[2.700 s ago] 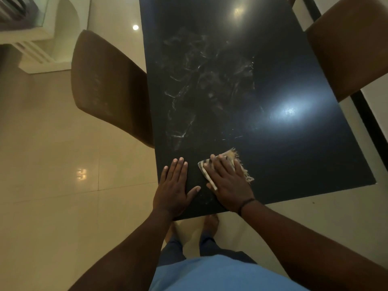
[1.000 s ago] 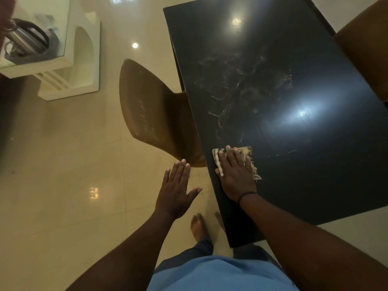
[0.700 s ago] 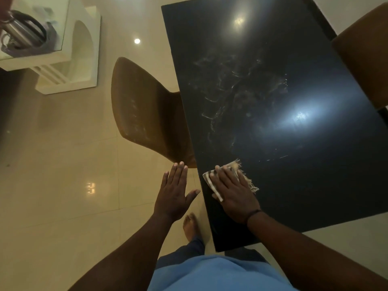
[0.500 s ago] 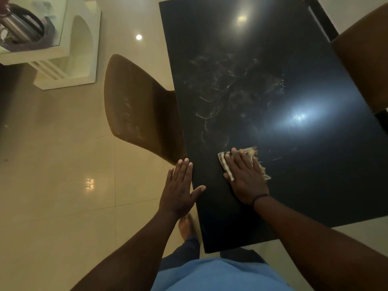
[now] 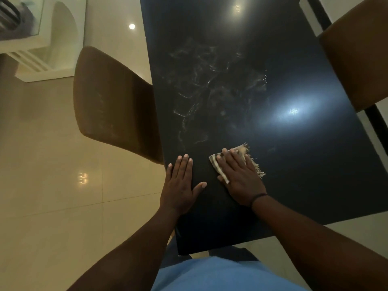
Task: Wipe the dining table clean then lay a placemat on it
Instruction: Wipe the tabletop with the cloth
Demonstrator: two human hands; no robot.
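My left hand (image 5: 180, 186) lies flat and spread near the left edge of the glossy black rectangular desk (image 5: 310, 169), holding nothing, while just to its right my right hand (image 5: 241, 177) presses straight-fingered on the small pale striped cloth with a frayed fringe (image 5: 241, 149). The whitish smeared streaks (image 5: 207, 89) lie straight ahead of both hands, up the desk's long axis, which runs away from me. The cloth hand is the nearer one, so I judge the next stroke goes forward; no placemat is in view.
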